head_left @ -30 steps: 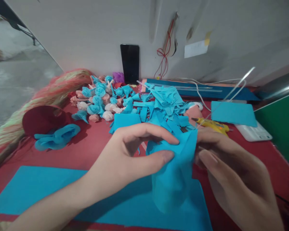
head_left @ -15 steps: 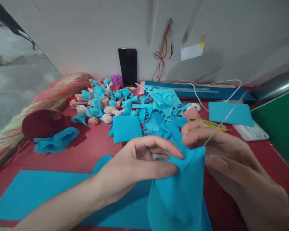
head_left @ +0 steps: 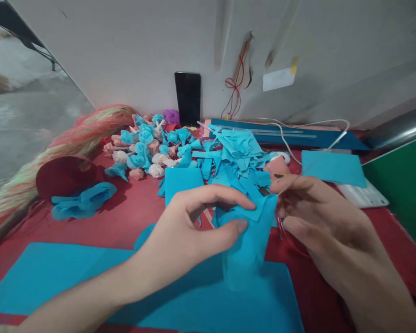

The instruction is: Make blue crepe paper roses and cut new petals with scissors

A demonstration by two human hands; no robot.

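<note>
My left hand (head_left: 190, 226) pinches the top of a blue fabric piece (head_left: 246, 245) between thumb and fingers, just above the table. The fabric hangs down over a large blue sheet (head_left: 90, 282). My right hand (head_left: 329, 231) is closed beside the fabric's right edge and holds a thin clear stick (head_left: 312, 164) that slants up to the right. A bit of red thread (head_left: 284, 231) shows under that hand.
A heap of blue fabric scraps (head_left: 235, 157) and small blue, pink and white rolled flowers (head_left: 145, 148) lie behind my hands. A black phone (head_left: 187, 98) leans on the wall. A yellow tool (head_left: 280, 175), white cable (head_left: 298, 127), blue sheet (head_left: 333, 169) and dark red felt (head_left: 60, 175) surround them.
Both hands dropped a little and the fabric now hangs shorter and narrower. The right hand shifted down beside the fabric edge, and the stick tilts lower.
</note>
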